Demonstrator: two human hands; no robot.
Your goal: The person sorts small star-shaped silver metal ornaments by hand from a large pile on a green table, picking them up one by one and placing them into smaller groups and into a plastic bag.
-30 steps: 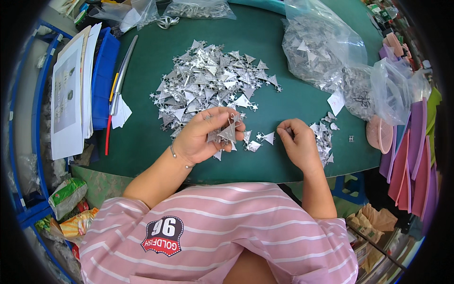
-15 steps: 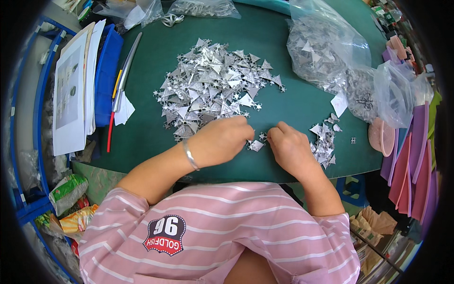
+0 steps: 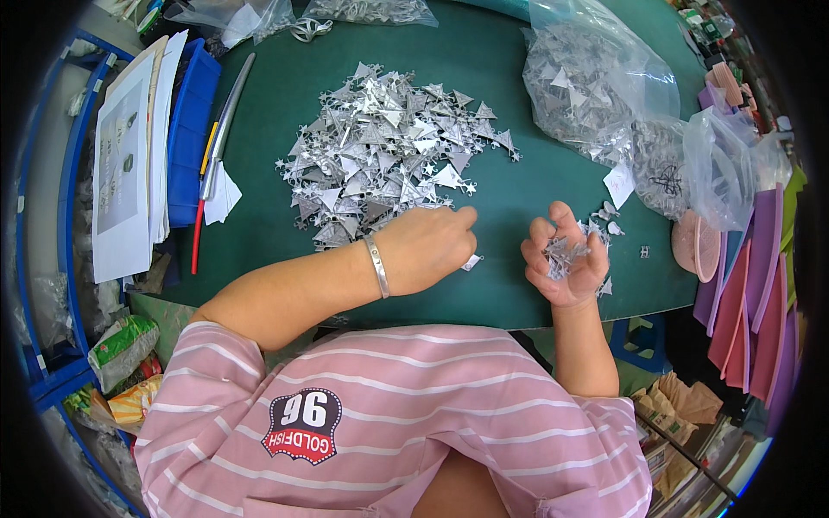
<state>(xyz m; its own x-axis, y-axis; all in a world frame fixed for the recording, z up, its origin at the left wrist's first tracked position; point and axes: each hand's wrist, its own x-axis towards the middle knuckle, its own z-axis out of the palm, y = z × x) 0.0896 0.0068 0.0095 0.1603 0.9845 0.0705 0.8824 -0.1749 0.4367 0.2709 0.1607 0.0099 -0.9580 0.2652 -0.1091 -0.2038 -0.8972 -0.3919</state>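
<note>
A large heap of small silver metal charms [image 3: 380, 164], triangles and stars among them, lies on the green tabletop in front of me. Just at its near edge my left hand [image 3: 423, 250] is closed, back upward; its fingertips are hidden, so what they grip cannot be made out. One small silver charm [image 3: 471, 262] shows right below those fingers. To the right, my right hand [image 3: 566, 268] is turned palm up, fingers curled around several silver charms [image 3: 566, 255] in the palm. Behind it sits a smaller pile of charms [image 3: 604, 233], partly covered by the hand.
Clear plastic bags of metal parts [image 3: 579, 95] stand at the back right, near a pink round container [image 3: 695, 246]. A blue bin [image 3: 192, 138] with papers [image 3: 129, 164], and long tools [image 3: 226, 129], lie at the left. One tiny part [image 3: 644, 251] rests at the right.
My right hand has moved right and turned from a pinch to palm up, showing charms in it. My left hand has shifted slightly right, over where the charms between the hands lay.
</note>
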